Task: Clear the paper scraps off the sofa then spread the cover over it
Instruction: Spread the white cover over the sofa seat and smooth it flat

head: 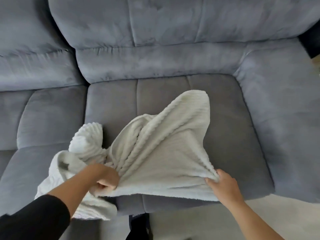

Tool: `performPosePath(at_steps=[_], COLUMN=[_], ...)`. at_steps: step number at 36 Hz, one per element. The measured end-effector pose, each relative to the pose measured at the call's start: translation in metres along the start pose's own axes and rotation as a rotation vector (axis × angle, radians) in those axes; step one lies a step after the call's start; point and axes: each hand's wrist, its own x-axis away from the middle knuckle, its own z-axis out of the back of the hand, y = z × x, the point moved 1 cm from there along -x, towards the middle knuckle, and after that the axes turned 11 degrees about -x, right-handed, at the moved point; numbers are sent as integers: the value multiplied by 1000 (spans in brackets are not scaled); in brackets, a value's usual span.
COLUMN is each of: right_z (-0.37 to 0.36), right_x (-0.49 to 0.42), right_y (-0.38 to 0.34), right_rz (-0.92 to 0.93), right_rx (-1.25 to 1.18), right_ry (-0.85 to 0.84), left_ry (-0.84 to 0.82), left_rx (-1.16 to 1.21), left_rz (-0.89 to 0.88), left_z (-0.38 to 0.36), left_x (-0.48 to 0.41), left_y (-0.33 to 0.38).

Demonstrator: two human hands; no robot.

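Where the black sleeve (34,220) enters at the lower left of the frame, the bare forearm runs up to the left hand (105,179), whose fingers are curled tight round a bunched part of the white ribbed cover (164,153). Left of that hand the cover hangs crumpled over the front edge of the grey-blue sofa (112,104); right of it the cloth fans out across the middle seat cushion, one corner reaching toward the backrest. At the lower right centre the right hand (223,186) pinches the cover's near edge, fingers folded into the fabric, thumb seemingly on top though the folds partly hide it. Pale floor (199,222) shows below the seat, and a dark object (310,42) sits at the upper right edge.
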Motion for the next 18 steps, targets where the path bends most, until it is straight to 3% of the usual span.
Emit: performPosePath(at_steps=[4,6,8,11,18], right_z=[19,24,29,38,41], right_x=[12,10,4,-8,-70], right_y=[53,82,108,113,21], right_rz=[-79,-145,-201,-185,-4], right_rx=[172,278,387,514,290], right_ry=[69,-8,-153,-258,-91], left_ry=[-103,62,366,779,1040], left_rx=[324,337,382,679,1147], left_rz=[-25,-25,-2,81,131], left_z=[-13,-2,15,43,93], left_x=[16,20,22,18,-3], left_y=[35,55,74,85,59])
